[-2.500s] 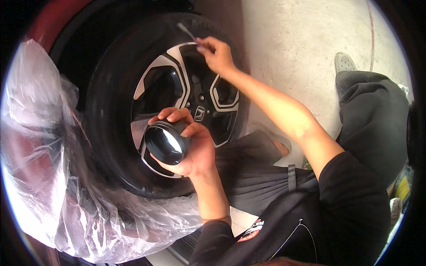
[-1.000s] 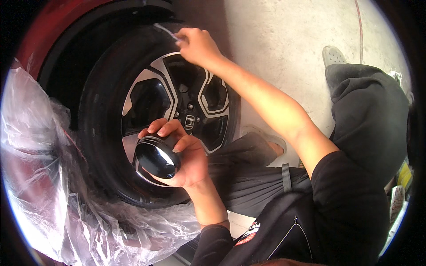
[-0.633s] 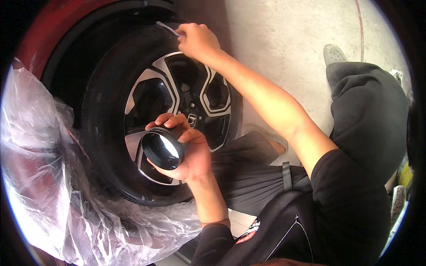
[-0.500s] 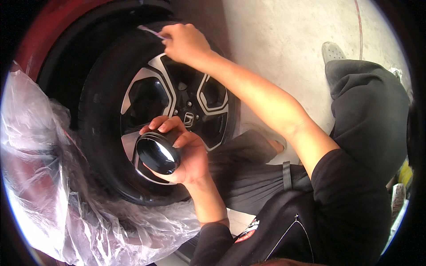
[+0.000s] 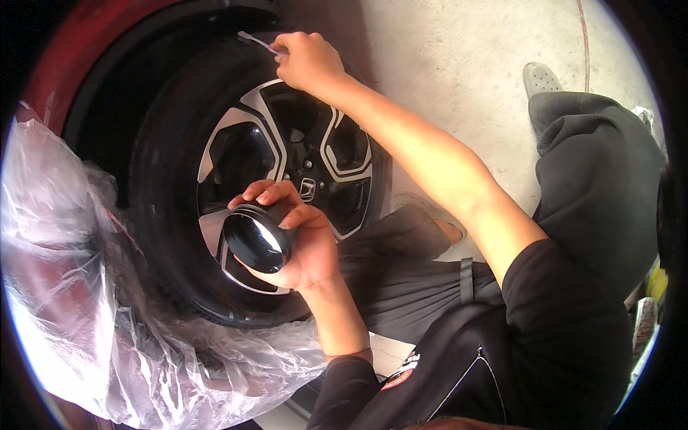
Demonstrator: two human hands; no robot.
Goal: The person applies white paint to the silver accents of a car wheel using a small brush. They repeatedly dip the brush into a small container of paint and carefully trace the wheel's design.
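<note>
My left hand (image 5: 308, 247) is wrapped round a small round black pot (image 5: 254, 240), its glossy dark face turned up and catching the light. It is held in front of the lower part of a spoked alloy wheel (image 5: 269, 125). At the top of the black tyre (image 5: 168, 193), my right hand (image 5: 312, 61) pinches a thin brush-like tool (image 5: 256, 41) with a pale end and a purplish handle. Its tip points left over the dark tyre edge; whether it touches the rubber I cannot tell.
A red car body (image 5: 54, 79) with a dark wheel arch curves round the tyre. Crumpled clear plastic sheeting (image 5: 64, 287) covers the left side. To the right are pale concrete floor (image 5: 459, 79), a reddish hose (image 5: 585, 43), and my leg in dark trousers (image 5: 591, 165) with a perforated shoe (image 5: 541, 77).
My right hand and the brush-like tool have shifted slightly right and up along the tyre's top. My left hand, still holding the pot, has barely moved.
</note>
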